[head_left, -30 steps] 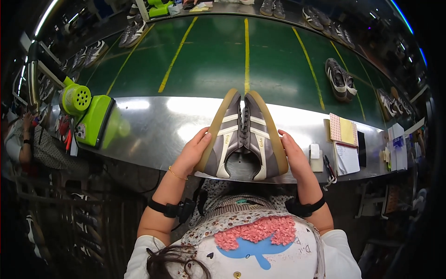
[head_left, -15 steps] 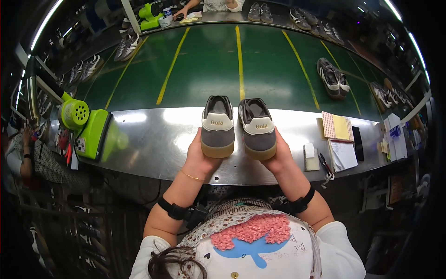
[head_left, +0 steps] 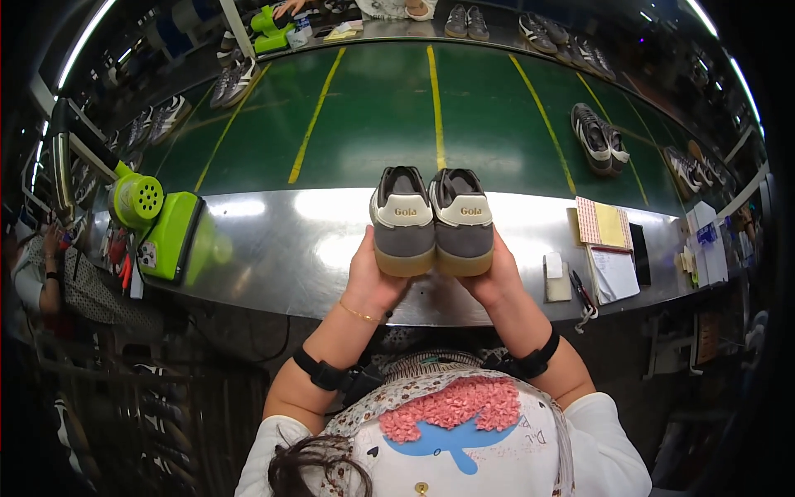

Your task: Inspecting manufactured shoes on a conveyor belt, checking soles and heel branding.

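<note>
Two dark grey sneakers with white heel tabs and gum-coloured soles are held side by side above the metal table (head_left: pixel 273 277), their heels facing me. My left hand (head_left: pixel 370 269) grips the left sneaker (head_left: pixel 403 236) from its outer side and underneath. Around the outer side of the right sneaker (head_left: pixel 464 236) my right hand (head_left: pixel 495 269) is closed. The two shoes touch or nearly touch along their inner sides. Most of my fingers are hidden beneath and behind the shoes.
Beyond the table runs a green conveyor belt (head_left: pixel 373 116) with yellow lines, carrying a sneaker pair (head_left: pixel 599 141) at right. A bright green machine (head_left: pixel 170 236) stands at left. Notebooks (head_left: pixel 611 269), a pen (head_left: pixel 583 291) and a white box (head_left: pixel 706 240) lie at right. Across the belt, a person's hand (head_left: pixel 290 7) shows.
Both hands have brought the sneakers together, closing the gap between them. The left sneaker moved right and turned straighter. Across the belt, the other person's hand has shifted up and left.
</note>
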`<action>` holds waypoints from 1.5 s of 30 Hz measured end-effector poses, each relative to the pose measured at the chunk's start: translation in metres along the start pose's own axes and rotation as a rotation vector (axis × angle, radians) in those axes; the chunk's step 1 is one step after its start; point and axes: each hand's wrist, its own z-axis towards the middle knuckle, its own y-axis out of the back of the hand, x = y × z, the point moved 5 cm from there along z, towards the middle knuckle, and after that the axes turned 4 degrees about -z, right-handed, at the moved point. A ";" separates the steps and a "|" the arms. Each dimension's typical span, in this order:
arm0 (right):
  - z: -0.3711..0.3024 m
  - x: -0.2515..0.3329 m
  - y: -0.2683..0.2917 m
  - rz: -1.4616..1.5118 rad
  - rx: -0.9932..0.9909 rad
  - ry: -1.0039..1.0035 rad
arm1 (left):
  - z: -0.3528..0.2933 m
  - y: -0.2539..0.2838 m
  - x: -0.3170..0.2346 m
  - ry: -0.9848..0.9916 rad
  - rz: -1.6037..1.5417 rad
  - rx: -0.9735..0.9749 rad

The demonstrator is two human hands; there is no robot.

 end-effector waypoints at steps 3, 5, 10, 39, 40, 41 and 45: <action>0.000 0.001 0.000 0.024 0.022 -0.005 | -0.001 -0.004 0.000 -0.008 -0.011 0.031; 0.000 0.001 0.000 0.033 0.043 -0.012 | -0.002 -0.006 -0.001 -0.016 -0.009 0.025; 0.001 0.000 0.000 0.042 0.018 -0.004 | 0.002 -0.001 -0.002 -0.015 0.028 0.055; -0.030 0.146 0.120 -2.295 -0.526 0.455 | -0.058 -0.079 -0.096 -0.516 1.877 0.519; -0.027 0.143 0.116 -2.264 -0.507 0.397 | -0.049 -0.074 -0.083 -0.600 1.905 0.614; -0.024 0.144 0.108 -2.231 -0.519 0.344 | -0.045 -0.069 -0.083 -0.600 1.907 0.611; -0.019 0.112 0.038 -1.668 -0.104 0.569 | -0.033 -0.060 -0.085 -0.555 1.864 0.611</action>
